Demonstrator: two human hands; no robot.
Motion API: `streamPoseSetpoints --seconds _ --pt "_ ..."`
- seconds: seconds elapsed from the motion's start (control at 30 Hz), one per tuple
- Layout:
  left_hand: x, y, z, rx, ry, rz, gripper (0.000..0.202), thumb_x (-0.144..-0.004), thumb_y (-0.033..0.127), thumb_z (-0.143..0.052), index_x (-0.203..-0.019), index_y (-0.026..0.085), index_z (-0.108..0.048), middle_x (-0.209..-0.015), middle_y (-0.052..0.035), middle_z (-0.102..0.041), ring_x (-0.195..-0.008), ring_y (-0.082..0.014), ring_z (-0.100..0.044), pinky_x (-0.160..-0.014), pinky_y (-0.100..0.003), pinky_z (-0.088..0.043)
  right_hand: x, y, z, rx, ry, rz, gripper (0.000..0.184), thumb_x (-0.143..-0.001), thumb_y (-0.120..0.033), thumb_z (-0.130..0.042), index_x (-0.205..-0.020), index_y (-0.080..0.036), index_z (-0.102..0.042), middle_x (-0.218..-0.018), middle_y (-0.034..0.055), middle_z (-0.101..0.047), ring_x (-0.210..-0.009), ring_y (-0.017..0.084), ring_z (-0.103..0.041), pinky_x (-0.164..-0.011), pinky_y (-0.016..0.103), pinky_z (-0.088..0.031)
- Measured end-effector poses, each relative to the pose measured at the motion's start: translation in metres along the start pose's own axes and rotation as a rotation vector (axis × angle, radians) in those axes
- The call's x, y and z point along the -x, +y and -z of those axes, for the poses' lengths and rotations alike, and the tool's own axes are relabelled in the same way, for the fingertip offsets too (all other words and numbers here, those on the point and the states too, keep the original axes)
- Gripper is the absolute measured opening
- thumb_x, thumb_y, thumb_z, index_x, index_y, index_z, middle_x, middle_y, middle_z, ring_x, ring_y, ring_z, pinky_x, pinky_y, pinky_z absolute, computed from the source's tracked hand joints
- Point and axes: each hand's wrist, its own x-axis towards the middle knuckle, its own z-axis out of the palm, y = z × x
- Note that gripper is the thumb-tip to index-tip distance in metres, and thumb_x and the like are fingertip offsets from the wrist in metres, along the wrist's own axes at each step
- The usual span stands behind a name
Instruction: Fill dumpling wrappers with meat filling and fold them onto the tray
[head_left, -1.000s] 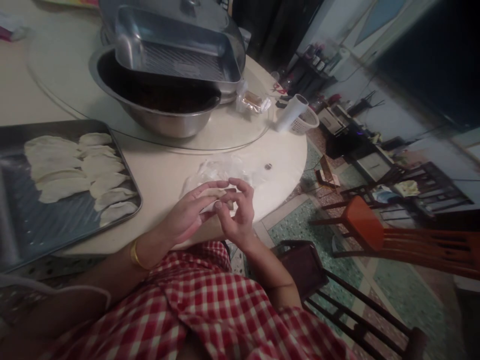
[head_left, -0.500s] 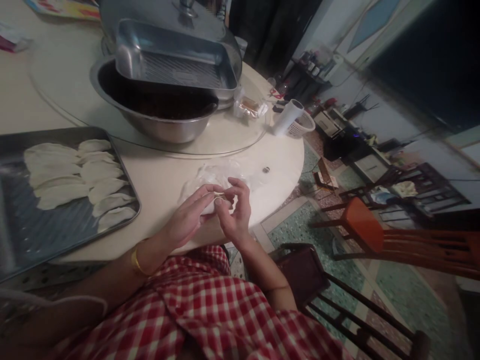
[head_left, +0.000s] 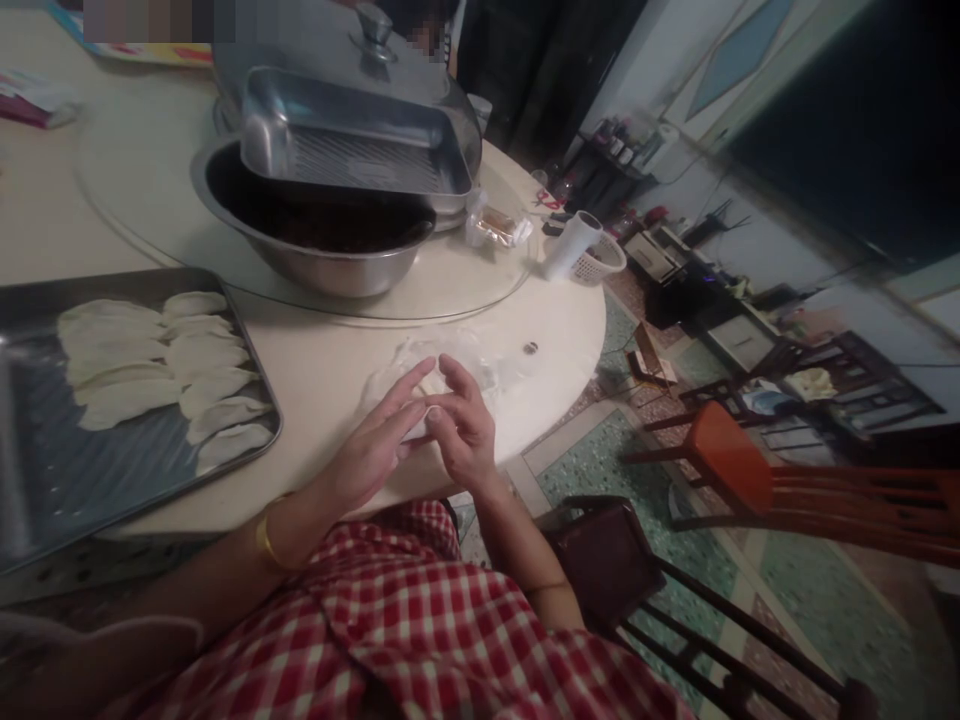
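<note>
Between my hands is a small pale dumpling (head_left: 431, 419), mostly covered by my fingers. My left hand (head_left: 379, 445) supports it from the left, thumb against its edge and the other fingers stretched forward. My right hand (head_left: 466, 432) pinches the dumpling's edge from the right with thumb and fingertips. Just beyond the fingers, a crumpled clear plastic bag (head_left: 397, 358) lies on the table. To the left, a metal tray (head_left: 112, 505) bears several folded dumplings (head_left: 127, 400) laid in two overlapping rows.
A steel bowl (head_left: 330, 270) of dark filling stands on the glass turntable (head_left: 135, 210), with a ridged metal pan (head_left: 360, 160) resting over it. Behind is a large lid (head_left: 315, 45). A plastic roll (head_left: 574, 245) and basket (head_left: 604, 258) sit near the right edge. Chairs (head_left: 724, 455) stand beyond.
My fingers have shifted around the dumpling, with the index fingers now raised and straighter. The whole view has tilted slightly, so the table items appear a little lower.
</note>
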Motion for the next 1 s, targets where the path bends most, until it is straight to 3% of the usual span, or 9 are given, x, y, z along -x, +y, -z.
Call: streamPoseSetpoints --seconds 0.07,0.17,0.27,0.33,0.47,0.73,1.0 --pt "0.0 0.0 0.003 -0.063 0.015 -0.045 0.051 -0.088 0.045 -0.058 -0.137 0.03 -0.048 -0.125 -0.0053 -0.064 -0.112 -0.0194 -0.06 -0.086 -0.027 -0.05 0.0 -0.004 -0.001 -0.007 0.051 0.006 0.019 -0.092 -0.033 -0.054 -0.097 -0.023 -0.069 -0.131 0.0094 -0.061 -0.125 0.021 -0.057 -0.097 0.041 -0.054" --pt "0.0 -0.001 0.01 -0.21 0.082 -0.15 0.035 -0.084 0.044 -0.064 -0.111 0.022 -0.063 -0.109 -0.0045 -0.068 -0.096 -0.0169 -0.062 -0.079 -0.024 -0.049 0.0 -0.011 -0.002 -0.043 0.128 -0.019 0.019 -0.093 -0.032 -0.051 -0.098 -0.023 -0.067 -0.122 0.0091 -0.067 -0.112 0.018 -0.065 -0.091 0.039 -0.057" --pt "-0.001 0.0 0.016 -0.272 0.144 -0.212 0.025 -0.078 0.041 -0.069 -0.09 0.019 -0.064 -0.084 -0.0001 -0.065 -0.075 -0.0126 -0.058 -0.07 -0.022 -0.047 0.003 -0.015 -0.004 -0.075 0.182 -0.043 0.017 -0.093 -0.031 -0.052 -0.096 -0.022 -0.066 -0.108 0.0073 -0.071 -0.102 0.017 -0.068 -0.087 0.036 -0.058" --pt "-0.001 0.001 0.017 -0.295 0.166 -0.226 0.022 -0.076 0.039 -0.072 -0.083 0.019 -0.063 -0.077 0.0012 -0.063 -0.071 -0.0119 -0.056 -0.069 -0.023 -0.046 0.005 -0.017 -0.007 -0.086 0.214 -0.091 0.016 -0.092 -0.032 -0.054 -0.099 -0.022 -0.064 -0.1 0.0063 -0.072 -0.094 0.016 -0.069 -0.08 0.033 -0.06" --pt "-0.001 0.003 0.02 -0.383 0.19 -0.259 0.017 -0.075 0.036 -0.071 -0.08 0.02 -0.065 -0.078 0.0002 -0.064 -0.072 -0.0139 -0.056 -0.07 -0.025 -0.046 0.009 -0.019 -0.014 -0.127 0.273 -0.21 0.016 -0.09 -0.035 -0.057 -0.099 -0.023 -0.062 -0.09 0.0036 -0.071 -0.077 0.013 -0.07 -0.066 0.027 -0.06" --pt "0.0 0.007 0.027 -0.666 0.117 -0.442 0.01 -0.081 0.03 -0.062 -0.078 0.023 -0.067 -0.082 -0.0018 -0.065 -0.082 -0.0176 -0.057 -0.077 -0.028 -0.044 0.007 -0.018 -0.02 -0.147 0.289 -0.238 0.015 -0.089 -0.032 -0.057 -0.102 -0.024 -0.058 -0.088 0.0023 -0.069 -0.077 0.013 -0.07 -0.067 0.029 -0.06" --pt "0.003 0.02 0.025 -0.781 0.082 -0.392 0.014 -0.083 0.031 -0.058 -0.074 0.022 -0.063 -0.074 0.001 -0.063 -0.071 -0.0147 -0.055 -0.069 -0.025 -0.042 0.011 -0.019 -0.017 -0.141 0.206 -0.138 0.012 -0.09 -0.027 -0.056 -0.101 -0.025 -0.06 -0.087 0.0013 -0.067 -0.079 0.013 -0.066 -0.069 0.028 -0.058"
